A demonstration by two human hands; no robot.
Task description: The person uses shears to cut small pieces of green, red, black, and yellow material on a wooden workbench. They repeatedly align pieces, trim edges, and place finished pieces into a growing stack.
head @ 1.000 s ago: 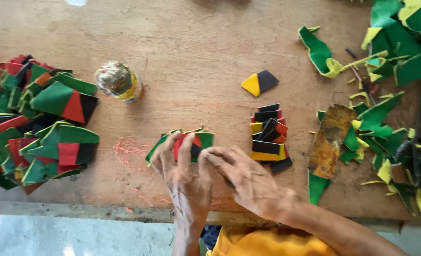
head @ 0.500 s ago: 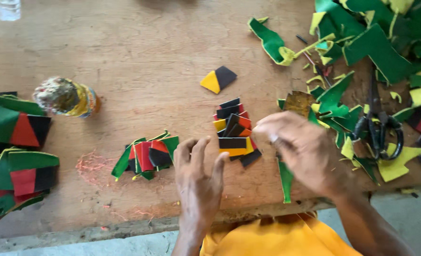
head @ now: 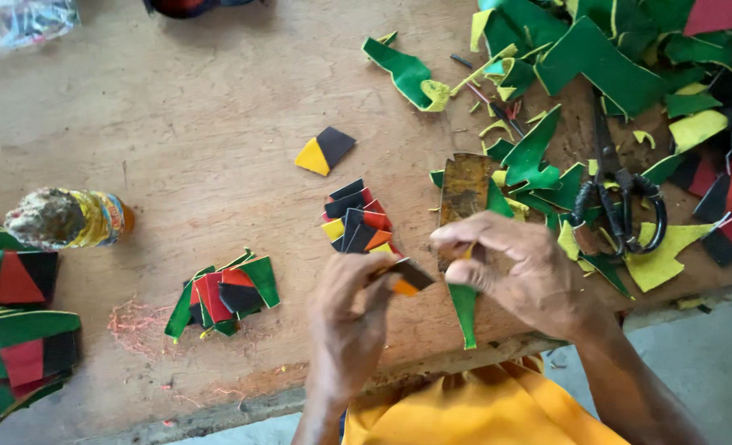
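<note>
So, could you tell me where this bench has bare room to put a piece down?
The widest bare wood lies at the upper left, between the glue bottle, the lone yellow-and-black piece and the curled green offcut. A smaller gap sits between the green-red pile and the small stack. The right side, around the scissors, is crowded with scraps.

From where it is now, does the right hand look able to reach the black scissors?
Probably yes. The right hand is beside the scissors, which lie uncovered on the scraps, but it first has to let go of the small piece both hands pinch.
</note>
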